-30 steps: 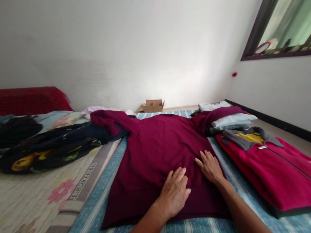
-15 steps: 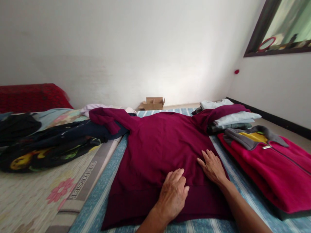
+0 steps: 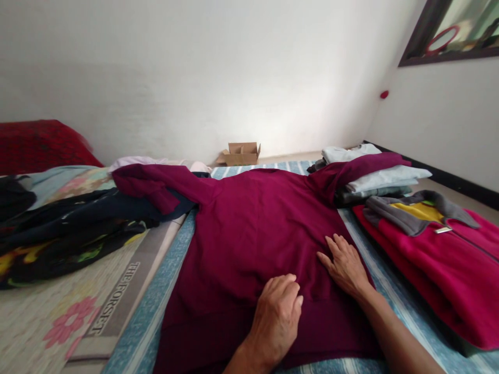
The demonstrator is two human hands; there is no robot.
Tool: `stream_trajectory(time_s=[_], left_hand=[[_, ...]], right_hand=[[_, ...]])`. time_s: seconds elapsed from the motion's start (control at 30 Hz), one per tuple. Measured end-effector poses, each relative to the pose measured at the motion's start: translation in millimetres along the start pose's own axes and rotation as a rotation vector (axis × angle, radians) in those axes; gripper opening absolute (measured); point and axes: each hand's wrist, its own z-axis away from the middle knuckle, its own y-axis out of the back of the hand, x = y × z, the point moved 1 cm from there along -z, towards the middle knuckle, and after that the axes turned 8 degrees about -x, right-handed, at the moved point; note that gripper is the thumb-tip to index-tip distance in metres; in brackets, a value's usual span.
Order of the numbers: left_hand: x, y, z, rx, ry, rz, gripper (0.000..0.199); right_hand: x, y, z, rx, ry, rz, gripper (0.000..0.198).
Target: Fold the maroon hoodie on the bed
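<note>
Both bare hands are down on the maroon long-sleeved sweatshirt [image 3: 241, 228], which lies spread across the blue striped bedsheet [image 3: 181, 249], hem toward the person, shoulders away. Here's the right hand [image 3: 346, 266]: palm down near the garment's side edge, fingers slightly parted, thumb out wide, pinching nothing. That spread looks suited to pressing the cloth flat. Over to the left hand [image 3: 276, 317], nearer the middle, just above the hem band: fingers close together and a little bent, thumb apart. Its underside is hidden, so I can't tell whether any fabric is caught beneath it.

Wide go the sleeves, probably laid out so that the body lies clear of them! The left one drapes over dark navy clothing [image 3: 97, 208], its cuff doubled back; the right one runs across a pile of folded pale garments [image 3: 374, 182]. Soft creases run across the lower body, right around the hands, perhaps the reason they rest there.

Just beside, on the right, sits a folded magenta fleece jacket [image 3: 440, 275], grey collar uppermost, likely set there to leave the middle to the sweatshirt. Beyond the shoulders, by the wall, an open cardboard box [image 3: 241, 155].
</note>
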Motion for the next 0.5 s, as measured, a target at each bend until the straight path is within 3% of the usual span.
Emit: stream_trajectory(time_s=[0.1, 0.23, 0.37, 0.5], left_hand=[[1.4, 10.7, -11.0, 0.001, 0.093, 0.027, 0.022], [3.1, 21.7, -36.6, -0.126, 0.303, -0.059, 0.013], [4.1, 15.8, -62.5, -0.137, 0.429, -0.114, 0.01], [4.5, 2.7, -75.4, -0.12, 0.467, -0.172, 0.013]], right_hand=[[-1.1, 1.7, 0.3, -0.005, 0.0, -0.01, 0.057], [-1.3, 2.5, 0.5, -0.004, 0.003, -0.019, 0.056], [-1.5, 3.7, 1.2, 0.006, 0.009, -0.027, 0.057], [-2.7, 6.5, 2.3, 0.006, 0.011, -0.008, 0.057]])
